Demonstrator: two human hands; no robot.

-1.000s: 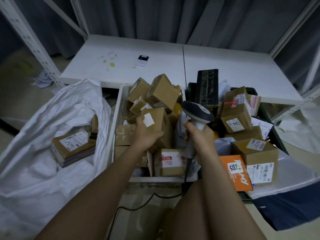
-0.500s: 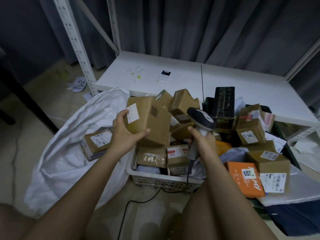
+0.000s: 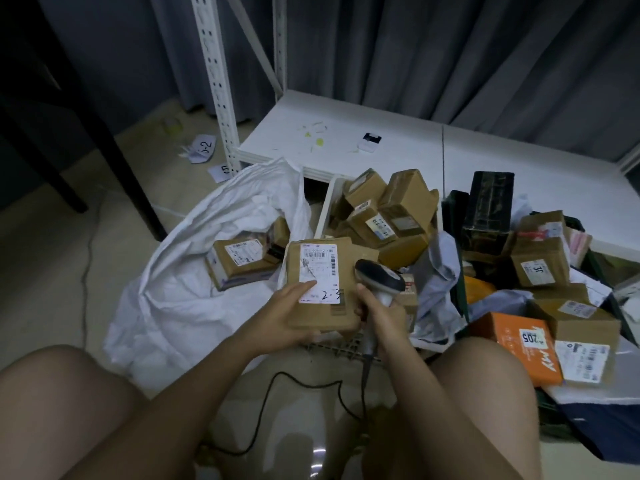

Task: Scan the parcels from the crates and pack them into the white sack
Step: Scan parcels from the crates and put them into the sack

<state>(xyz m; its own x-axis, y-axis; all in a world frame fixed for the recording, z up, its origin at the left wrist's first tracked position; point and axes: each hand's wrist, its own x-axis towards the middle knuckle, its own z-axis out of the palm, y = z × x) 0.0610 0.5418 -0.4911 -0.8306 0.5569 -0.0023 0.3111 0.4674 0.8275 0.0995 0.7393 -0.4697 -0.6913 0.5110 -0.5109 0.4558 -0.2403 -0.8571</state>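
Now, parcel in hand: we hold a brown parcel (image 3: 322,289) above the near rim of the white crate (image 3: 325,206), label face up, presumably so the barcode can be read.
Left hand: our left hand (image 3: 289,315) supports the parcel from below, thumb curled over the label's lower edge, fingers grasping it.
Right hand: our right hand (image 3: 379,315) is clenched round the handle of the scanner (image 3: 377,278); its head sits just beside the parcel's right edge, its cable trailing over the floor.
Step, our judgement: scanning this parcel; packing it is not yet done.
White sack: the white sack (image 3: 180,289) lies open on the floor, left of the crate, close enough for a short reach; it holds at least two boxed parcels (image 3: 239,261).
White crate contents: a loose heap of brown boxes.
Dark crate: the dark crate (image 3: 453,216) to the right is piled with boxes, an orange box (image 3: 516,344) at its near edge.
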